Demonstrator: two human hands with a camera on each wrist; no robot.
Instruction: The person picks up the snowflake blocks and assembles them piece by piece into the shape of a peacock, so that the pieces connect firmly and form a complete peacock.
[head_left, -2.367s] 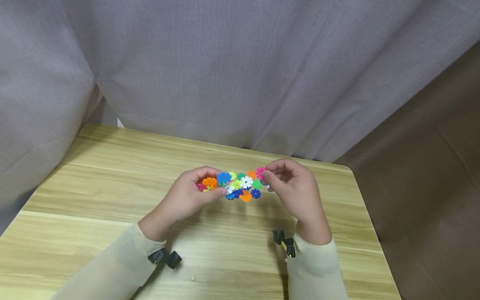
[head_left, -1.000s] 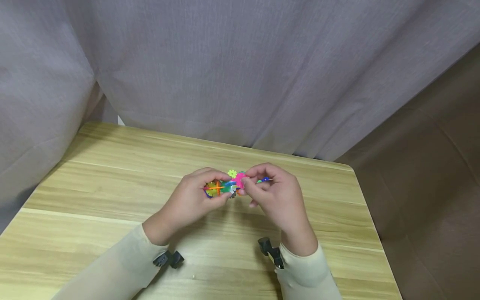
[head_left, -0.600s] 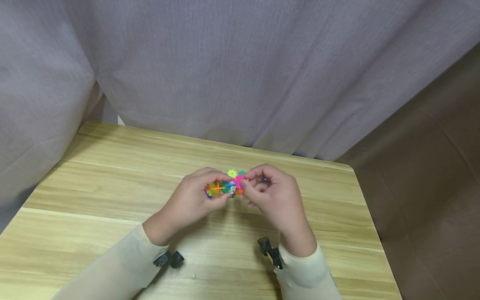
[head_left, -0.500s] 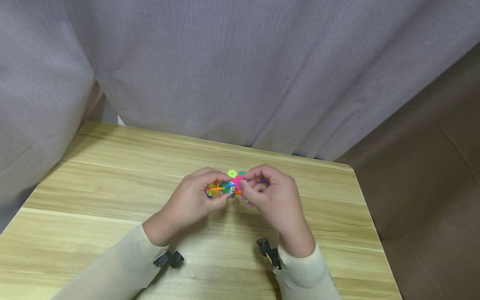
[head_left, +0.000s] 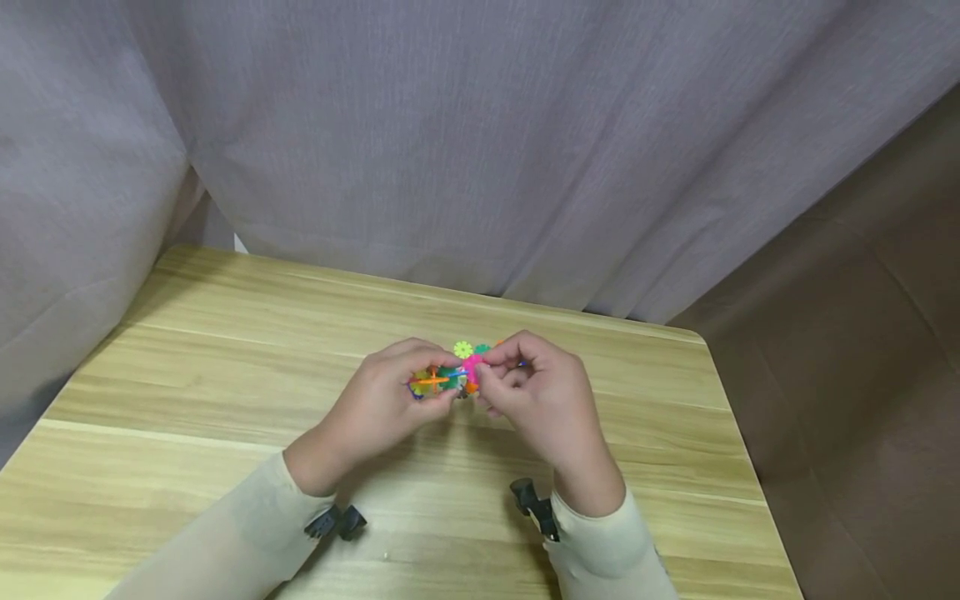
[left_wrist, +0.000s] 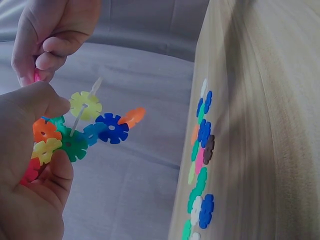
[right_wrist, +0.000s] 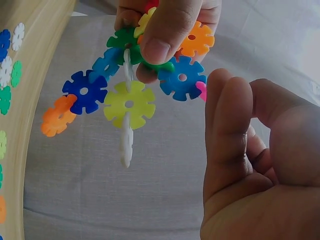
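Snowflake-disc cluster sits in your left hand, held up over the wooden table, between your two hands and close to the table's middle. In the left wrist view your left hand closes thumb and fingers around the cluster at its orange, yellow and green end, so most of the piece sticks out beyond your fingertips: a dark blue disc, an orange disc at the far tip and a white disc seen edge-on all hang free of the grip. The right wrist view shows the same hold from the other side, with your left thumb pressed over the cluster near its top and the lime-yellow disc and the white one dangling below the pinch.

Your right hand is right beside the cluster's near end. Its fingers are curled and, in the left wrist view, your right hand pinches a pink disc between thumb and fingertips, only a sliver of it showing. In the right wrist view that pink disc lies just beside a blue disc of the cluster; you cannot tell whether they touch.

The polished table edge mirrors a row of coloured discs. A grey curtain hangs behind the table.
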